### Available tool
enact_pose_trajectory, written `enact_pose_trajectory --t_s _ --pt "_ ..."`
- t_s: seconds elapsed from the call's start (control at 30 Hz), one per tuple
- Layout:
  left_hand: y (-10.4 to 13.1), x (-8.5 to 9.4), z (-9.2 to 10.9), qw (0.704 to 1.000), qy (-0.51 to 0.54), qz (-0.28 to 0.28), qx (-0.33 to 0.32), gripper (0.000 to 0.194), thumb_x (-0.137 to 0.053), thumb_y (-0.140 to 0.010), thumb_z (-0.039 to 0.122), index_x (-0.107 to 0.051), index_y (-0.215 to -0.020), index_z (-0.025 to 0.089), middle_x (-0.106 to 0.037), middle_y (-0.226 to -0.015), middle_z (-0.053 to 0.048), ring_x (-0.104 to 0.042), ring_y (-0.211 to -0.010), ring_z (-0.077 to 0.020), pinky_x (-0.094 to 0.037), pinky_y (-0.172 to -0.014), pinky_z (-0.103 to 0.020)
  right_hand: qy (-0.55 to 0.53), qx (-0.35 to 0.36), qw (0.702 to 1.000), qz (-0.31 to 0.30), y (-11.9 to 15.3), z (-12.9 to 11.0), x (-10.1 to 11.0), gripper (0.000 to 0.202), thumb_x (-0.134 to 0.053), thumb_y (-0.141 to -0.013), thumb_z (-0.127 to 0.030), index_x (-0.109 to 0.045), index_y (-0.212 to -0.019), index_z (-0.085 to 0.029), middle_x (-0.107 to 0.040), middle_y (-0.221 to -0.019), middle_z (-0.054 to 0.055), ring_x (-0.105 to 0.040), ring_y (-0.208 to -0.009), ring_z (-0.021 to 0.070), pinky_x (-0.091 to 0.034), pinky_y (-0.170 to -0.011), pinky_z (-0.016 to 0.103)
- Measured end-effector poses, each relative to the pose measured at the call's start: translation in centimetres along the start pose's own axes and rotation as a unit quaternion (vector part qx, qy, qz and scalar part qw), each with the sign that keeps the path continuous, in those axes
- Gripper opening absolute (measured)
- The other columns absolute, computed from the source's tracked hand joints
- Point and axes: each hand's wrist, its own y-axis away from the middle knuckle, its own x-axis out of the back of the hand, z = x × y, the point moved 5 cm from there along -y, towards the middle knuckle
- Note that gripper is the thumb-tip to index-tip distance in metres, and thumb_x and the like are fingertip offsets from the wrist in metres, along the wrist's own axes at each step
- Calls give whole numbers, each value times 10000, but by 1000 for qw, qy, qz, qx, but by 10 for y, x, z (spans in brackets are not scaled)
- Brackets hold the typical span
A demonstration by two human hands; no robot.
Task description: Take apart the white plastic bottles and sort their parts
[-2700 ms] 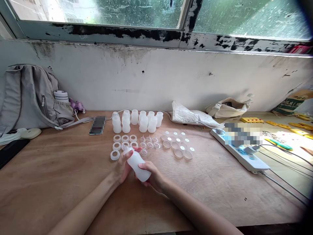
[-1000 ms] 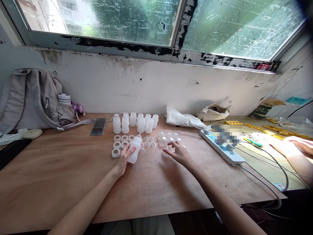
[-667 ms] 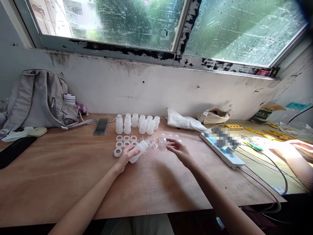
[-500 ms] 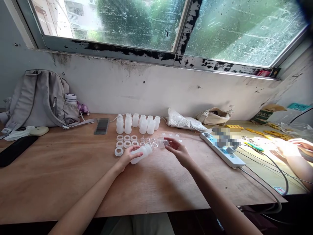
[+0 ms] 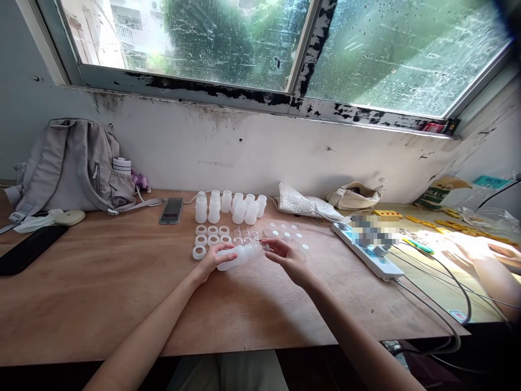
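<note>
My left hand [image 5: 212,264] is wrapped around a frosted white plastic bottle [image 5: 231,260], tilted on its side with its neck to the right. In my right hand [image 5: 292,262], the fingertips pinch a clear plastic cap [image 5: 257,249] that sits over or against the bottle's neck; how far on it is I cannot tell. Just behind my left hand lie rows of white rings [image 5: 212,239]. Small clear rings [image 5: 246,234] lie beyond the bottle, and thin clear discs [image 5: 287,234] are spread behind my right hand. Several frosted bottles [image 5: 239,210] stand upright farther back.
A phone [image 5: 171,210] and a grey backpack [image 5: 77,163] are on the left, with a black case [image 5: 30,251] in front. To the right lie a white padded bag [image 5: 301,202], a power strip [image 5: 368,253] with cables, and another person's hand [image 5: 472,247] at the adjoining table.
My right hand has moved left with the clear cap, bringing it from apart to the bottle's neck. My left hand keeps its hold on the bottle. The view has shifted slightly.
</note>
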Motion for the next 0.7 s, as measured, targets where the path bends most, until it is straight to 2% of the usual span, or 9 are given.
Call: enact_pose_trajectory --t_s 0.23,0.57,0.63,0.7 --pt "1 0 1 1000 -3 -26 8 397 -691 -584 359 -625 -915 150 -604 -821 -28 -534 -694 -143 -345 -594 -215 -17 12 1000 22 -5 2 -4 188 -631 -709 -313 -602 -865 -211 -595 -1010 50 -529 -959 192 -412 -829 337" --pt "-2 4 -3 1000 -2 -19 12 370 -656 -603 395 -607 -863 136 -577 -728 -12 -502 -595 -110 -318 -525 -200 -23 24 999 32 -5 -8 -8 194 -644 -689 -330 -622 -839 -210 -606 -970 46 -525 -968 194 -422 -831 327" --pt "-2 4 -3 1000 -5 -15 19 365 -661 -595 391 -604 -851 137 -575 -714 -8 -501 -587 -111 -316 -520 -200 -35 0 999 40 -8 -1 -8 238 -568 -745 -392 -617 -867 -194 -601 -965 59 -544 -919 188 -466 -751 312" --pt "-3 4 -3 1000 -16 -9 25 353 -672 -587 374 -604 -839 137 -574 -717 -7 -503 -599 -114 -322 -528 -200 -48 -65 996 29 -14 14 -11 356 -452 -793 -478 -595 -897 -169 -606 -898 76 -586 -771 179 -496 -568 286"
